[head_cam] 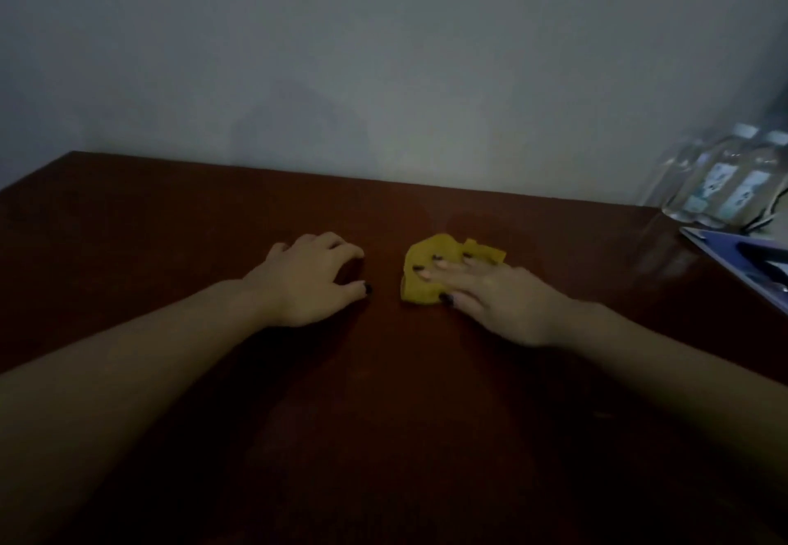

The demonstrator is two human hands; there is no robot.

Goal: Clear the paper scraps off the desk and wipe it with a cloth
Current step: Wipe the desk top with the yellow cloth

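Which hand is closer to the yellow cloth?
Right. The right hand presses flat on the yellow cloth; the left hand rests on the desk to its left, not touching.

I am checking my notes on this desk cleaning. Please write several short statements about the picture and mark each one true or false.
1. The right hand lies with straight fingers on the yellow cloth. True.
2. The left hand touches the cloth. False: it rests on the desk, apart from the cloth.
3. Bottles stand at the far right, by the wall. True.
4. Paper scraps lie between the two hands. False: only bare desk shows there.
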